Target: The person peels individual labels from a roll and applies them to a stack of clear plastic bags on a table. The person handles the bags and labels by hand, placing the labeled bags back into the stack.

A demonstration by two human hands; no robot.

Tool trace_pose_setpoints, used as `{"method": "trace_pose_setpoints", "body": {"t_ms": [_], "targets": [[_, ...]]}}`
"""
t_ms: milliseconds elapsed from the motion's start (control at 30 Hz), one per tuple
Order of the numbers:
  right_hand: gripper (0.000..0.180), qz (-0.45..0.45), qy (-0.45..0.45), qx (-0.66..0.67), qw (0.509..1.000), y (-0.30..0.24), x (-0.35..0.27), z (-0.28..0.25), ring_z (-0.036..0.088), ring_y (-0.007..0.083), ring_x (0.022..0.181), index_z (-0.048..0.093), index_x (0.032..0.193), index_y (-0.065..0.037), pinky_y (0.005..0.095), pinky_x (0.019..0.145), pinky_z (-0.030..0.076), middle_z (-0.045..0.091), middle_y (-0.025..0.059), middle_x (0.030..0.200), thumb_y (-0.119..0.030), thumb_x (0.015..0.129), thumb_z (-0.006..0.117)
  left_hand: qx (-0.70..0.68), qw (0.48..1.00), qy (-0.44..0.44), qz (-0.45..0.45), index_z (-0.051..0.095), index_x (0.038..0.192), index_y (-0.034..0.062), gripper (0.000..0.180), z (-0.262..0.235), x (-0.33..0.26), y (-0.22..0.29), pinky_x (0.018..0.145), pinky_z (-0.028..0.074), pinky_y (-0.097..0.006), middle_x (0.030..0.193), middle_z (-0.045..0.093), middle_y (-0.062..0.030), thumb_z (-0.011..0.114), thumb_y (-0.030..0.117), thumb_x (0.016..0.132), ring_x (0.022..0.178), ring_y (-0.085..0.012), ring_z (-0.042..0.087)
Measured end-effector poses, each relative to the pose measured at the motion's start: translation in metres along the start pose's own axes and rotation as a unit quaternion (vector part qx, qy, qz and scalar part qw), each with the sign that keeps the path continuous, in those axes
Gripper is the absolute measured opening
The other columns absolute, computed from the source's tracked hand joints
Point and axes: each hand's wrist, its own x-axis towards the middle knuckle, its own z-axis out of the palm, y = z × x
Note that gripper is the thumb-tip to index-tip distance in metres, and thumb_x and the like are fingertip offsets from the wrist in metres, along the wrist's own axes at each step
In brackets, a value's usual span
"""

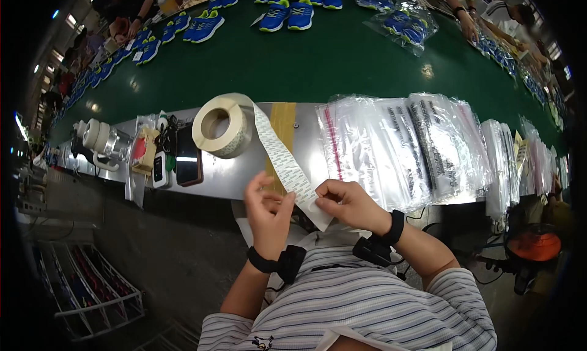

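1. Green belt (342, 61): beyond the roll; pairs of blue shoes (273, 16) with lime soles on it.
2. Worktop (229, 180): bare metal, under the roll.
3. Clear bags (391, 155): flat, overlapping stacks, right of the roll.
4. Roll (238, 128): on the worktop; thick, off-white, big round core hole showing.
5. Strip (284, 164): white, unwound off the roll's right side, slanting toward the wearer; free end plain, past the worktop edge.
6. Left hand (268, 213): wearer's side of roll, fingers up, bent, loosely spread; thumb at strip's left edge, can't tell if touching.
7. Right hand (351, 205): right of roll, wearer's side; thumb and forefinger pinching strip near free end, other fingers curled.
8. Print: small repeated rows on strip, dark lines on bags; too small to read.
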Motion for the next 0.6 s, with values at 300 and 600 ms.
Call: {"method": "trace_pose_setpoints", "body": {"t_ms": [300, 600], "targets": [[0.010, -0.141, 0.020, -0.086, 0.986, -0.002, 0.015, 0.002, 0.061, 0.0278, 0.073, 0.063, 0.092, -0.003, 0.0329, 0.066, 0.048, 0.061, 0.0109, 0.085, -0.009, 0.083, 0.062, 0.037, 0.981, -0.188, 0.043, 0.059, 0.100, -0.0023, 0.013, 0.004, 0.006, 0.006, 0.069, 0.045, -0.022, 0.095, 0.059, -0.0065, 0.057, 0.005, 0.090, 0.081, -0.0090, 0.054], [0.029, -0.037, 0.168, -0.348, 0.921, 0.008, -0.030, -0.046, 0.060, 0.0304, 0.075, 0.061, 0.084, -0.004, 0.0376, 0.065, 0.048, 0.060, 0.0126, 0.079, -0.032, 0.080, 0.067, 0.103, 0.940, -0.174, 0.273, 0.059, 0.107, -0.0032, 0.030, 0.016, 0.030, 0.014, 0.085, 0.045, -0.033, 0.108, 0.061, -0.0126, 0.052, 0.023, 0.093, 0.094, -0.0257, 0.057]]}}
